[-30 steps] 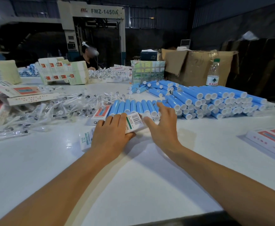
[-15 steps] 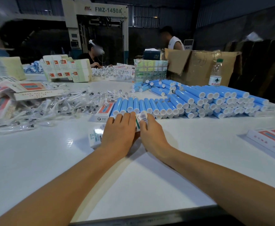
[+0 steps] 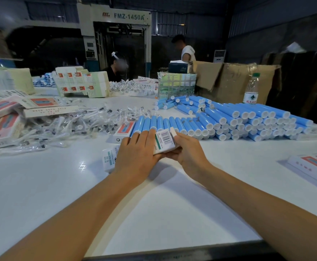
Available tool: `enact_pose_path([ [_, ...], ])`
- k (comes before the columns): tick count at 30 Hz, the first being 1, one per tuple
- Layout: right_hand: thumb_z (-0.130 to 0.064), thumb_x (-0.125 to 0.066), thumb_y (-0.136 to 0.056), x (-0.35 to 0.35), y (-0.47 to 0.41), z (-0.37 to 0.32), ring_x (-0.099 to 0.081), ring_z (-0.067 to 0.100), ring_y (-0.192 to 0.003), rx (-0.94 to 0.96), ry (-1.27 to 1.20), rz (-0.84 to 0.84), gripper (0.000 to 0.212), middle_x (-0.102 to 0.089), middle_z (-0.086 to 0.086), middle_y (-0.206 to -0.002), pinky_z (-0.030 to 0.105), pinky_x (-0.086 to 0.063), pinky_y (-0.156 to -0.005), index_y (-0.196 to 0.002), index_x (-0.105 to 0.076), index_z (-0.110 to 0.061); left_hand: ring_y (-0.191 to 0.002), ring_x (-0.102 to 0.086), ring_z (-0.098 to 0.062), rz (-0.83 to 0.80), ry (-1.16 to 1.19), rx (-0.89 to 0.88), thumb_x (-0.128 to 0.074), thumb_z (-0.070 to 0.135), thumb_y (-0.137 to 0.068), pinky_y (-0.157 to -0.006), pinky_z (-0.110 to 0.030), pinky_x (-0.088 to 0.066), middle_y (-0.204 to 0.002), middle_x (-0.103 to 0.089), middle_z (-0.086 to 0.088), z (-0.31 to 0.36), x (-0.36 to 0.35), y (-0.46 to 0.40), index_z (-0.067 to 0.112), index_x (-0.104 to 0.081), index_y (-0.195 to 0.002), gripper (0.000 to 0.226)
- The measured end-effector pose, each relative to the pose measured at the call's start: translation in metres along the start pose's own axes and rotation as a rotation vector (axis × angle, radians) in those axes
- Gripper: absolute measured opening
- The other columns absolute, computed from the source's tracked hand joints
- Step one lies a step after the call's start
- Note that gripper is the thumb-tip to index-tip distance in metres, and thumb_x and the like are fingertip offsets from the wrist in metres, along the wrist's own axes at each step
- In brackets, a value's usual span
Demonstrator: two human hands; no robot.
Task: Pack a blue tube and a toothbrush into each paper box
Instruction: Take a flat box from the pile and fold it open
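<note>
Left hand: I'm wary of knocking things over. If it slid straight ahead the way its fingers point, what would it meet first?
Probably the row of blue tubes just beyond the left hand, whose fingertips look almost against them.

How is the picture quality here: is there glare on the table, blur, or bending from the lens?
Head view: a small bright glare spot lies on the white table; the hands cast soft shadows beneath them; the background hall is dim; wide-angle bending curves the table's near edge; the barcode on the paper box is sharp, its small text unreadable.
</note>
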State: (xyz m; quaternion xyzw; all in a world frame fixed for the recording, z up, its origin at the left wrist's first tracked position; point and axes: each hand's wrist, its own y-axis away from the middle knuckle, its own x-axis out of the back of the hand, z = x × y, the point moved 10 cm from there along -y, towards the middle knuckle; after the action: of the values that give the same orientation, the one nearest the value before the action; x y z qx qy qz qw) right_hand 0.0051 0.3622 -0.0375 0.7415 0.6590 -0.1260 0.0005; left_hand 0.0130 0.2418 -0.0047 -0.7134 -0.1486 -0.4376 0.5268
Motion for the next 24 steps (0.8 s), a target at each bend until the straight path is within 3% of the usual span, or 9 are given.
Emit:
enact_pose_path([
  [4,0.002,-0.034,-0.094,-0.005,0.002,-0.002,-0.072,0.012,-0.075,0.033,0.033,-0.053,0.061,-0.074,-0.004,-0.076,0.027,-0.058,-0.061,-0.063,-0.076,-0.03,-0.109,-0.052,-0.028,-0.043,-0.018,-0.006,-0.014,0.066,-0.082,-0.087,-0.04,-0.039,-0.126,-0.055,-0.01,0.003,0.001,0.0,0.007,-0.041,-0.138,0.086],
  [6,0.001,-0.033,-0.096,-0.004,0.002,-0.001,-0.071,0.006,-0.072,0.051,0.071,-0.04,0.067,-0.073,-0.009,-0.071,0.024,-0.057,-0.058,-0.057,-0.073,-0.036,-0.115,-0.047,-0.025,-0.039,-0.042,-0.018,-0.02,0.066,-0.086,-0.091,-0.037,-0.036,-0.132,-0.05,-0.007,0.002,-0.002,-0.001,0.01,-0.034,-0.142,0.081],
  [10,-0.003,-0.036,-0.099,0.001,0.002,-0.002,-0.068,0.015,-0.083,0.102,0.159,0.018,0.038,-0.067,0.001,-0.095,0.03,-0.059,-0.065,-0.108,-0.053,-0.036,-0.112,-0.048,-0.026,-0.045,-0.076,-0.036,-0.034,0.062,-0.089,-0.088,-0.037,-0.037,-0.129,-0.051,-0.008,0.003,-0.003,0.0,0.008,-0.036,-0.141,0.075],
  [11,-0.003,-0.036,-0.098,0.001,0.002,-0.003,-0.068,0.017,-0.085,0.108,0.161,0.014,0.037,-0.067,0.002,-0.096,0.032,-0.06,-0.066,-0.108,-0.052,-0.034,-0.108,-0.051,-0.027,-0.046,-0.073,-0.04,-0.038,0.061,-0.089,-0.086,-0.038,-0.039,-0.126,-0.054,-0.01,0.004,-0.001,0.001,0.007,-0.04,-0.138,0.074],
  [14,0.002,-0.036,-0.096,-0.001,0.003,-0.003,-0.071,0.013,-0.074,0.083,0.129,-0.031,0.052,-0.073,-0.008,-0.075,0.031,-0.06,-0.063,-0.067,-0.066,-0.029,-0.093,-0.06,-0.032,0.023,-0.051,-0.073,-0.059,0.053,-0.082,-0.073,-0.041,-0.047,-0.109,-0.063,-0.014,0.007,0.01,0.003,0.001,-0.055,-0.125,0.067],
  [16,0.003,-0.037,-0.096,-0.002,0.003,-0.004,-0.071,0.009,-0.071,0.066,0.116,-0.049,0.054,-0.072,-0.011,-0.069,0.029,-0.059,-0.06,-0.06,-0.064,-0.028,-0.084,-0.064,-0.034,0.095,-0.049,-0.086,-0.063,0.051,-0.077,-0.066,-0.04,-0.05,-0.1,-0.067,-0.017,0.009,0.018,0.005,-0.002,-0.061,-0.116,0.066],
  [18,0.002,-0.038,-0.097,-0.002,0.004,-0.008,-0.071,0.006,-0.071,0.082,0.131,-0.044,0.05,-0.072,-0.013,-0.068,0.025,-0.058,-0.058,-0.068,-0.063,-0.032,-0.085,-0.064,-0.034,0.087,-0.034,-0.073,-0.055,0.052,-0.078,-0.066,-0.04,-0.051,-0.1,-0.067,-0.017,0.01,0.021,0.005,-0.003,-0.061,-0.116,0.067],
  [21,-0.003,-0.037,-0.098,0.0,0.007,-0.017,-0.07,0.009,-0.079,0.166,0.265,-0.016,0.034,-0.071,-0.014,-0.078,0.024,-0.058,-0.062,-0.102,-0.064,-0.025,-0.099,-0.059,-0.033,-0.004,0.012,-0.018,-0.046,0.057,-0.082,-0.078,-0.043,-0.048,-0.113,-0.063,-0.015,0.008,0.015,0.003,0.002,-0.053,-0.127,0.072],
  [24,-0.008,-0.036,-0.099,-0.003,0.011,-0.018,-0.065,0.016,-0.09,0.189,0.45,-0.028,0.032,-0.065,-0.009,-0.093,0.031,-0.059,-0.074,-0.117,-0.062,-0.013,-0.083,-0.064,-0.036,0.035,0.006,-0.054,-0.07,0.048,-0.072,-0.067,-0.043,-0.052,-0.097,-0.066,-0.018,0.01,0.017,0.004,-0.003,-0.06,-0.115,0.067],
])
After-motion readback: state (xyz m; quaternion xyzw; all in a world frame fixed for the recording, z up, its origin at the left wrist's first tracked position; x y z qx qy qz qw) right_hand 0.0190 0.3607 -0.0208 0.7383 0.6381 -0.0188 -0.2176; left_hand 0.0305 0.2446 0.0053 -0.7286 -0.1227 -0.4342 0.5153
